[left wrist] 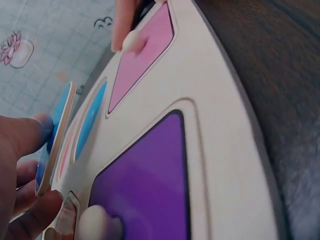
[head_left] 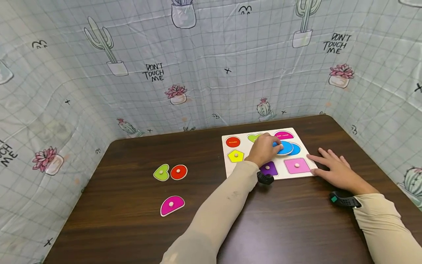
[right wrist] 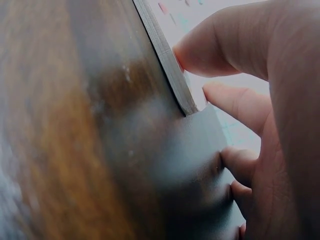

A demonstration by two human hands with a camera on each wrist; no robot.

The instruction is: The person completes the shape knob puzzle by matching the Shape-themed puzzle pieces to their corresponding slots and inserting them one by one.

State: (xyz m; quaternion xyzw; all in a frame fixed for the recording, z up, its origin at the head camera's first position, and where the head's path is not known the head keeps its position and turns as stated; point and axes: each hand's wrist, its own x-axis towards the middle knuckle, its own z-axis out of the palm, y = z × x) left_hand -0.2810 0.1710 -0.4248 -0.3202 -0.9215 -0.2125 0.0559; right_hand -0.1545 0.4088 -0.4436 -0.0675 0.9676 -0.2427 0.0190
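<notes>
Loose pieces: the green heart (head_left: 160,176) and red disc (head_left: 178,176) lay side by side on the table, the magenta half-round (head_left: 169,210) nearer the person.
Puzzle board (head_left: 244,146): its lower-left part was hidden under the left sleeve; a sideways push could have shifted it if the other hand's touch was light.
Left hand (head_left: 262,149): thumb and fingers pinched the blue oval, covering part of the heart recess and mid-board; the grip on its knob could not be made out.
Blue oval (head_left: 285,148): tilted above the board, partly overlapping the blue recess (head_left: 297,149); a slipping pinch or poor angle might have landed it across the rim.
Right hand (head_left: 339,174): fingers spread, thumb and forefinger at the board's edge; its wrist view was blurred.
</notes>
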